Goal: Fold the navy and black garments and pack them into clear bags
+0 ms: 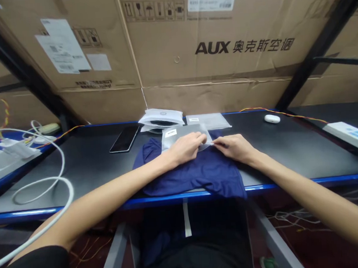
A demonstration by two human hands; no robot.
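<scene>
A dark blue garment (200, 173) lies folded on the black table (292, 150), its near edge hanging over the front rim. On top of it rests a clear plastic bag (174, 136) with a small white label. My left hand (186, 148) pinches the bag's open edge with closed fingers. My right hand (234, 146) pinches the same edge from the right, fingers pressed together. Both hands meet above the middle of the garment.
A black phone (124, 139) lies left of the garment. A stack of bagged items (161, 119) and a flat clear bag (207, 121) sit behind it. A white mouse-like object (272, 119) is far right. White cable (46, 185) loops at left. Cardboard boxes (209, 45) wall the back.
</scene>
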